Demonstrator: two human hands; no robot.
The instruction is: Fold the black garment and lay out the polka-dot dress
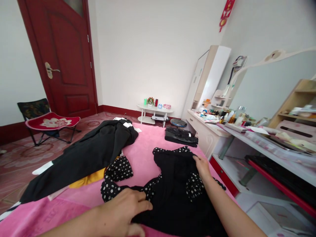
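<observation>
A black top (172, 184) with white polka-dot sleeves and collar lies spread on the pink bedspread (145, 135); its lower end runs out of view. At its upper right shoulder, the fingers of my right hand (202, 167) are closed on the cloth. My left hand (129, 209) rests at the top's left side, below one dotted sleeve (115, 189), thumb and fingers apart. To the left lies a heap of dark clothes (91, 153) with white trim, and a yellow garment (87, 177) shows from under it. Folded black clothes (181, 135) sit at the bed's far right.
A dressing table (204, 123) crowded with bottles and a mirror (278, 85) stand along the right. Behind the bed are a small white table (155, 108) and a round dark object (178, 122). A folding chair (51, 121) stands by the red door (61, 56).
</observation>
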